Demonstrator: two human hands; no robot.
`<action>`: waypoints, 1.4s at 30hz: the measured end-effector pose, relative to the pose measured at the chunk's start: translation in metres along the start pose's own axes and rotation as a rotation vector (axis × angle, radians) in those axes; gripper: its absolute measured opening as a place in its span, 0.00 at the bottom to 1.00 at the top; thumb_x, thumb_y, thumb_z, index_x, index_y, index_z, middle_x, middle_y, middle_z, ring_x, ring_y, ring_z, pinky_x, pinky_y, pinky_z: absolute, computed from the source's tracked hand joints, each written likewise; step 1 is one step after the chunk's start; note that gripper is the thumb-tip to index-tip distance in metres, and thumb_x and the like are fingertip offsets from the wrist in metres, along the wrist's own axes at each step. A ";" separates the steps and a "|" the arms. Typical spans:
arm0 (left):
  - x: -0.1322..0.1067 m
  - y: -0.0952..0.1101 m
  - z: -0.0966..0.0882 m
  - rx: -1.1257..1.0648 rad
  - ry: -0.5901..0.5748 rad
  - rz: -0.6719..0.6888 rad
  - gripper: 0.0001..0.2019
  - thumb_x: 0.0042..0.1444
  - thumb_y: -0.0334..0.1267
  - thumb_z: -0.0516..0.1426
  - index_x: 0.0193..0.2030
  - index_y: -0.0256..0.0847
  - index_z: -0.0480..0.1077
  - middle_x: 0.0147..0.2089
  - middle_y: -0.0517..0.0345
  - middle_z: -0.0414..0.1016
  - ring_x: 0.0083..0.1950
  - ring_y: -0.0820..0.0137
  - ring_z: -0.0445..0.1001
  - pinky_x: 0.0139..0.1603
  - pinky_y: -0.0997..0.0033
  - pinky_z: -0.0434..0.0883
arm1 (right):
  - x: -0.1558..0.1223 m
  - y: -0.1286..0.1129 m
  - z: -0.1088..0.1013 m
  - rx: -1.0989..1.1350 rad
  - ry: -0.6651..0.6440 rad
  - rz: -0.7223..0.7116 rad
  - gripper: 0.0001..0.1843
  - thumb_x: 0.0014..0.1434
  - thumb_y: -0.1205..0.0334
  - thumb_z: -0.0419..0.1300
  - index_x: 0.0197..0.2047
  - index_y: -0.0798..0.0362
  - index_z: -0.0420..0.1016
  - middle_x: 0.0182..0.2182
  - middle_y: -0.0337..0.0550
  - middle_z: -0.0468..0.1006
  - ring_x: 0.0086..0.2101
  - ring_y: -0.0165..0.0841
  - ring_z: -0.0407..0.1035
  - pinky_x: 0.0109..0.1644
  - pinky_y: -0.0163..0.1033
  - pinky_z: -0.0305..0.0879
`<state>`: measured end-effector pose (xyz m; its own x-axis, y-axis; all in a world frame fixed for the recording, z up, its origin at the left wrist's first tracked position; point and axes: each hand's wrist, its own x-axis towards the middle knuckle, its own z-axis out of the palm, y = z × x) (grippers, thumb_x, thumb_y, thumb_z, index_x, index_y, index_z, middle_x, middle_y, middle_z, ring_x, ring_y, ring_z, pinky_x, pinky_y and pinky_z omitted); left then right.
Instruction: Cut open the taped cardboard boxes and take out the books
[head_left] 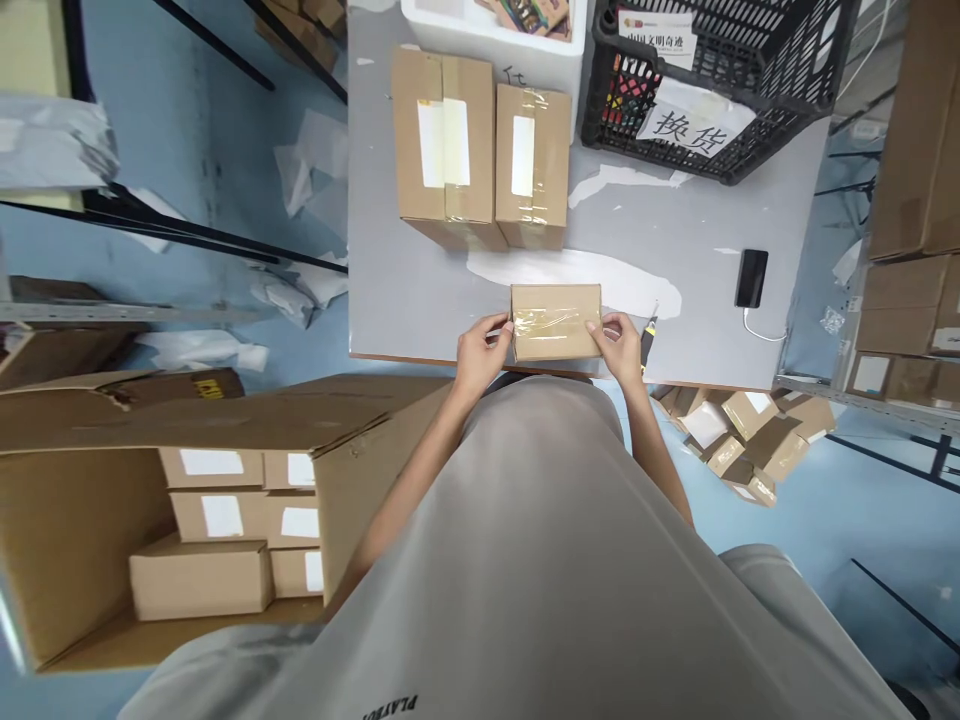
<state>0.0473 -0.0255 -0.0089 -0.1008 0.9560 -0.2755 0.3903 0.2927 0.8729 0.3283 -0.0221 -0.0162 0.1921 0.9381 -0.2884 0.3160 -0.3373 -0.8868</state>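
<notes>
A small brown cardboard box (557, 322) with clear tape across its top sits at the front edge of the grey table (420, 310). My left hand (481, 352) pinches its left end between thumb and fingers. At the opposite end, my right hand (618, 345) grips the box the same way. Just beside my right hand lies a box cutter (647, 342) with a black and yellow handle and its blade tip showing. Two larger taped cartons with white labels, a left one (409, 140) and a right one (551, 160), stand side by side behind the small box.
A black plastic crate (727, 175) and a white bin (495, 32) stand at the back. A phone (751, 278) with a cable lies right. A big open carton (386, 470) holding several boxes is at lower left. Several parcels (780, 440) lie on the floor at right.
</notes>
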 end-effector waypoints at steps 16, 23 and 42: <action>-0.002 0.022 0.038 0.085 -0.247 0.296 0.23 0.79 0.44 0.50 0.67 0.43 0.81 0.69 0.46 0.82 0.72 0.55 0.80 0.77 0.48 0.74 | 0.028 0.057 -0.072 0.339 -0.024 0.049 0.36 0.57 0.21 0.70 0.40 0.42 0.63 0.38 0.36 0.71 0.40 0.36 0.69 0.46 0.39 0.71; 0.005 0.012 0.060 0.265 -0.297 0.387 0.31 0.61 0.40 0.72 0.70 0.45 0.76 0.66 0.45 0.77 0.67 0.51 0.79 0.71 0.51 0.77 | 0.039 0.086 -0.098 0.384 -0.026 0.085 0.36 0.58 0.20 0.70 0.42 0.42 0.63 0.37 0.33 0.70 0.37 0.35 0.69 0.44 0.38 0.71; 0.007 -0.008 -0.017 0.643 -0.248 0.474 0.17 0.70 0.27 0.55 0.49 0.47 0.85 0.49 0.45 0.80 0.54 0.52 0.77 0.53 0.51 0.76 | 0.056 0.068 0.049 0.103 -0.025 0.206 0.37 0.56 0.28 0.72 0.52 0.53 0.83 0.60 0.62 0.87 0.61 0.49 0.79 0.73 0.63 0.71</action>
<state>0.0276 -0.0206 -0.0103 0.3809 0.9208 -0.0836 0.7942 -0.2796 0.5395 0.3148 0.0114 -0.1107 0.2194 0.8525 -0.4744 0.1756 -0.5128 -0.8403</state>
